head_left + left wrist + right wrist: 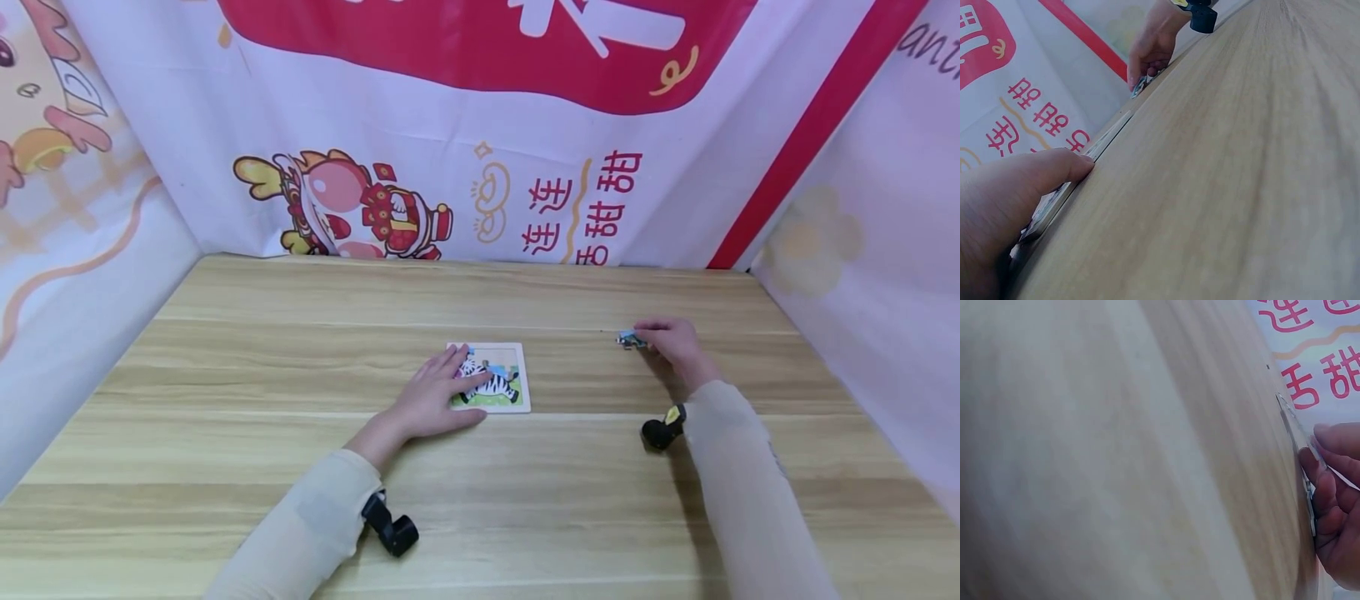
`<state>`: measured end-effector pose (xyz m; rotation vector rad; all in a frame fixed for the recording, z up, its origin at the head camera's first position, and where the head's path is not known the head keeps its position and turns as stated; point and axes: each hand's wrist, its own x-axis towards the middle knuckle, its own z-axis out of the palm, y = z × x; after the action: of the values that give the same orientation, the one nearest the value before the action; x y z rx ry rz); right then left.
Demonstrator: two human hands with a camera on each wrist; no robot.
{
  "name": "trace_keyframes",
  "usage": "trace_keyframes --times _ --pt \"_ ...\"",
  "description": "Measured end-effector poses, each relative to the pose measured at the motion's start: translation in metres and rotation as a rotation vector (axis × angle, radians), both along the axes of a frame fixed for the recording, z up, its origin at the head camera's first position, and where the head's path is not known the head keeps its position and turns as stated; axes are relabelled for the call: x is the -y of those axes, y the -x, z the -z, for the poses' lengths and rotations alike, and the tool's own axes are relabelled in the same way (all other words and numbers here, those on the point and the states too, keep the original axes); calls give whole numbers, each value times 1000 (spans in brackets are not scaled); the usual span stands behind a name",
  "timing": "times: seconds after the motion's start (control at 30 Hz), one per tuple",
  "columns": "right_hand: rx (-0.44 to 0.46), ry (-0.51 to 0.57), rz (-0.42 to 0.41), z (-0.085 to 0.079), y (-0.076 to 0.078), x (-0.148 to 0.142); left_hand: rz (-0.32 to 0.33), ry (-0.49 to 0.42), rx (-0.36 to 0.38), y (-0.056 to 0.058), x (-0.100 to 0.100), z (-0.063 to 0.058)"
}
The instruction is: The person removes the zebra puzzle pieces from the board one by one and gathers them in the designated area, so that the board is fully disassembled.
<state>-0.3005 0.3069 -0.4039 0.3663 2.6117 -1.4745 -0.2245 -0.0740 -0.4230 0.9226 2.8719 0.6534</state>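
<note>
A small square jigsaw board [524,379] with a zebra picture and a pale frame lies flat on the table. My left hand [435,393] rests over its left side, fingers spread, covering that part of the picture. In the left wrist view, the thumb [1066,167] lies along the board's near edge. Part of the picture's upper area shows bare board. Off to the right, my right hand [672,340] pinches a jigsaw piece [1297,428], which tilts up from the table. Other blue and dark puzzle pieces [626,339] lie right by those fingertips, partly hidden.
The wood-grain table [570,517] spreads around both hands. A printed white and red cloth [450,125] hangs along its back edge, with more cloth at both sides. Black wrist cameras sit on the left sleeve [315,508] and the right sleeve [738,450].
</note>
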Motion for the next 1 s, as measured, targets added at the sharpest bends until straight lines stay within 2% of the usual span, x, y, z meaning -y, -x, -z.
trace_keyframes --times 0.23,0.73,0.83,1.0 --pt "-5 -39 7 -2 -1 0 -1 12 0 1 -1 1" --pt "18 5 36 -6 -2 2 4 -21 -15 -1 0 0" --pt "-3 15 34 -6 -3 3 0 -35 -13 -2 1 -1" --pt "-47 55 82 -7 -2 3 -3 -60 -19 -1 1 0"
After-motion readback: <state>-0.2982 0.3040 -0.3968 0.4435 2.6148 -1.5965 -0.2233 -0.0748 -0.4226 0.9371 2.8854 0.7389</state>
